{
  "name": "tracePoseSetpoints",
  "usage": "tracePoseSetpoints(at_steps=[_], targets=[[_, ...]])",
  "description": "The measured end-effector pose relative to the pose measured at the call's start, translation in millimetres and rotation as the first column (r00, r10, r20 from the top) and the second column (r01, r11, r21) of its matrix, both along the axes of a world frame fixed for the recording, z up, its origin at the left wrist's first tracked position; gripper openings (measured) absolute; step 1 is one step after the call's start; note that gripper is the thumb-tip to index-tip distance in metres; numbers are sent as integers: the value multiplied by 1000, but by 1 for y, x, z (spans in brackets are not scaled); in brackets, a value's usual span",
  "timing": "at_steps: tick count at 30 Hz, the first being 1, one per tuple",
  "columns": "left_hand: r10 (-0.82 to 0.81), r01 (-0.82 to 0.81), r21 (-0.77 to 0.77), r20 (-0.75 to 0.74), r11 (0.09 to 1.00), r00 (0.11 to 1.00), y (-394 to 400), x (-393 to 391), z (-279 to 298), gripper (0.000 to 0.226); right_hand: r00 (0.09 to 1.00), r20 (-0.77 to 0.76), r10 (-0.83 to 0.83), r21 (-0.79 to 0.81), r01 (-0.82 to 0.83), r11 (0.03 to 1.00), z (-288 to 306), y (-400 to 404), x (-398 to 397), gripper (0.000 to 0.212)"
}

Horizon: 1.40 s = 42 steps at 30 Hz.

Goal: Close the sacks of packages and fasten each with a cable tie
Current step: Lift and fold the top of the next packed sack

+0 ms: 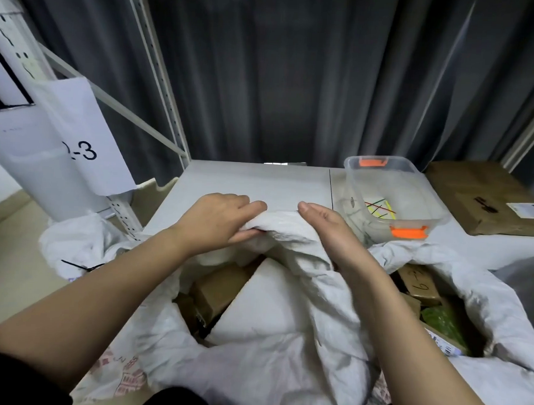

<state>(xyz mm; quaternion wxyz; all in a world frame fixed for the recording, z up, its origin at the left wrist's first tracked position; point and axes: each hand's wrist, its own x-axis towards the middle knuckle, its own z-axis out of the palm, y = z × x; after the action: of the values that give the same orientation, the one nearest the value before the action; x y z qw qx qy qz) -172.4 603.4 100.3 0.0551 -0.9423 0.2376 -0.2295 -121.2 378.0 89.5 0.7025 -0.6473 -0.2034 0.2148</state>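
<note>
A white woven sack (pixel 270 374) stands open in front of me, with brown cardboard boxes (pixel 219 289) and a white padded package (pixel 264 309) inside. My left hand (pixel 219 221) grips the far rim of the sack (pixel 286 226), thumb under the fabric and fingers over it. My right hand (pixel 328 232) holds the same bunched rim from the right, palm facing left with fingers extended along the fabric. A second open sack (pixel 499 316) sits to the right with boxes and a green parcel (pixel 444 326). Coloured cable ties (pixel 380 208) lie in a clear plastic box (pixel 394 192).
A grey table (pixel 254 183) stands behind the sacks. A flat brown carton (pixel 486 196) lies at its right end. On the floor at left sits a closed white sack (pixel 74 246) fastened with a black cable tie (pixel 81 266). Metal shelving (pixel 160 84) rises at left; dark curtains (pixel 295 81) hang behind.
</note>
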Motion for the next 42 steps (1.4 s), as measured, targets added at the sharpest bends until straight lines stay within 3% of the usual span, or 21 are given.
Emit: tracePoseSetpoints(at_steps=[3, 6, 9, 12, 15, 18, 22, 26, 28, 31, 33, 35, 37, 38, 40, 42], targets=[[-38, 35, -82, -37, 996, 999, -22, -6, 7, 60, 961, -250, 117, 117, -90, 989, 11, -3, -4, 40], [8, -17, -153, -56, 988, 998, -52, -7, 6, 57, 970, -232, 73, 185, -29, 982, 15, 3, -10, 22], [53, -45, -130, 60, 990, 997, -53, 2, 10, 42, 986, 122, -112, -4, 113, 994, 4, -5, -18, 13], [110, -105, -115, 46, 988, 993, -43, 8, 15, 47, 864, 503, -21, -318, 208, 925, -15, -23, -28, 45], [131, -137, -86, -70, 987, 989, -39, 13, 20, 50, 805, 591, -47, -235, 228, 945, -19, -27, -28, 39], [65, -85, -118, -163, 989, 985, -35, 17, 25, 45, 908, 392, -151, -36, 179, 983, -13, -29, -18, 24], [-58, 17, -244, -162, 970, 985, -49, 9, 27, 41, 999, 36, 0, 147, -6, 989, -9, -36, -9, 24], [-72, 71, -72, -14, 995, 997, -73, 4, 11, 41, 990, -134, 32, 270, 6, 963, -11, -32, -13, 31], [-31, 32, -9, 49, 999, 998, -75, 12, 6, 38, 994, -45, -95, 150, 101, 984, -13, -32, -18, 25], [67, -67, -12, 70, 998, 995, -75, 21, 6, 38, 925, 310, -220, -253, 303, 919, -22, -40, -37, 37], [128, -128, -14, -29, 992, 991, -74, 27, 8, 37, 863, 469, -187, -415, 402, 816, -28, -42, -53, 45], [151, -169, -60, -236, 984, 960, -71, 37, 9, 32, 794, 563, -227, -354, 481, 802, -34, -42, -56, 30], [142, -212, -117, -434, 970, 890, -70, 42, 12, 31, 830, 430, -356, -179, 465, 867, -35, -42, -48, 7], [143, -214, -109, -450, 971, 881, -69, 43, 12, 31, 872, 298, -389, -95, 432, 897, -35, -42, -42, 7], [174, -198, -42, -324, 979, 930, -69, 40, 8, 31, 923, 52, -381, 10, 381, 925, -40, -42, -31, 12], [56, -63, -56, -121, 996, 991, -74, 30, 2, 34, 929, -105, -354, 35, 359, 933, -46, -42, -25, 10]])
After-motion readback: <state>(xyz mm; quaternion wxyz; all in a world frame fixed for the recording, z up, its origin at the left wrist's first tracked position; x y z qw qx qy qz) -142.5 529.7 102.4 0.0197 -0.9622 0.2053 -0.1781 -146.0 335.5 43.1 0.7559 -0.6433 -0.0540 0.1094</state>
